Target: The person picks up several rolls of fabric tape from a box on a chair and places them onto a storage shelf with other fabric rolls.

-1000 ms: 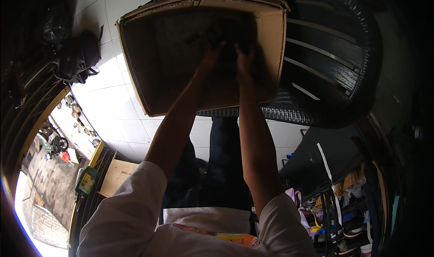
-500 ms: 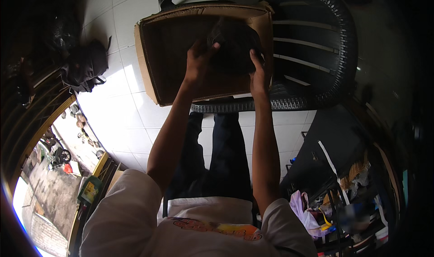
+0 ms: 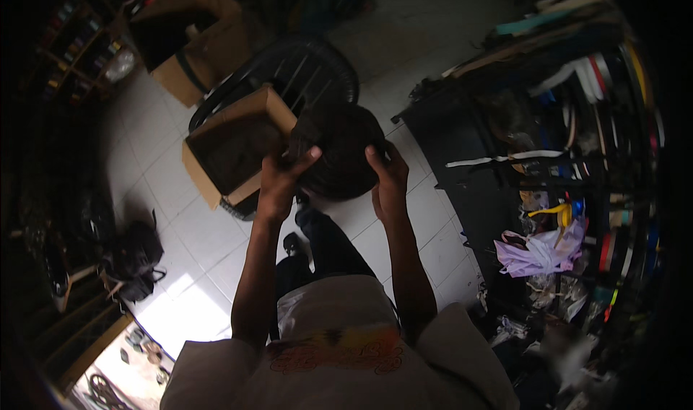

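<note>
Between my two hands is a dark, rounded bundle [image 3: 342, 154], with faint curved lines that look like coiled material; its exact kind is too dark to tell. My left hand [image 3: 280, 180] grips its left side, thumb on top. On the opposite side, my right hand [image 3: 390, 173] holds the edge, also with the thumb on top and the other fingers partly hidden beneath. Just left of the bundle, an open cardboard box [image 3: 229, 120] rests tilted in view on a black slatted chair [image 3: 312, 63]. The box's inside is dark.
A crowded shelf [image 3: 534, 157] with straps, rolls and a lilac plastic bag [image 3: 545, 250] stands to my right. Another open carton [image 3: 209, 56] is beyond the chair. A black backpack [image 3: 133, 255] lies at the left, near a sunlit doorway [image 3: 133, 359].
The bundle has come up out of the box, held in both hands. My view has turned to the right, so the box and chair now appear farther left and the shelf shows more.
</note>
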Motion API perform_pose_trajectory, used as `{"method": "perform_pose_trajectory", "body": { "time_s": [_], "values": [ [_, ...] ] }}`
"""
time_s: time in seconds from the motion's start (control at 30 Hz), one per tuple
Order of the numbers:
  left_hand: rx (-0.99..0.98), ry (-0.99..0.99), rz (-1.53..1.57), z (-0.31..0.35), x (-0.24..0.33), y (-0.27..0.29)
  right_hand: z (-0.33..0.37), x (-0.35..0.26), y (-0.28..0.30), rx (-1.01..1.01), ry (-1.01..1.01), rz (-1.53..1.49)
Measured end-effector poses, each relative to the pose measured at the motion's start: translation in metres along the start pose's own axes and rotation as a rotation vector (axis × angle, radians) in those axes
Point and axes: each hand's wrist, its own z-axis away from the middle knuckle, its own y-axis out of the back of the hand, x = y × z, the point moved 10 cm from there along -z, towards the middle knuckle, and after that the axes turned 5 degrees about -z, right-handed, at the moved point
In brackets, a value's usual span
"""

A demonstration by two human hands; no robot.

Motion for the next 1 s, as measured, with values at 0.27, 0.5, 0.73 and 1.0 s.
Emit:
{"method": "perform_pose_trajectory", "body": {
  "time_s": [0.27,0.5,0.73,1.0],
  "values": [
    [-0.495,0.091,-0.013,0.121,-0.039,-0.216,0.175,-0.080,0.185,0.361,0.085,-0.028],
    [-0.810,0.195,-0.209,0.236,-0.126,-0.413,0.321,-0.130,0.368,0.713,0.361,-0.164],
    [-1.176,0.228,-0.166,0.363,-0.168,-0.609,0.447,-0.217,0.516,1.004,0.550,-0.112],
    [-1.081,0.193,-0.121,0.360,-0.149,-0.722,0.437,-0.303,0.596,0.903,0.581,-0.205]
  ]
}}
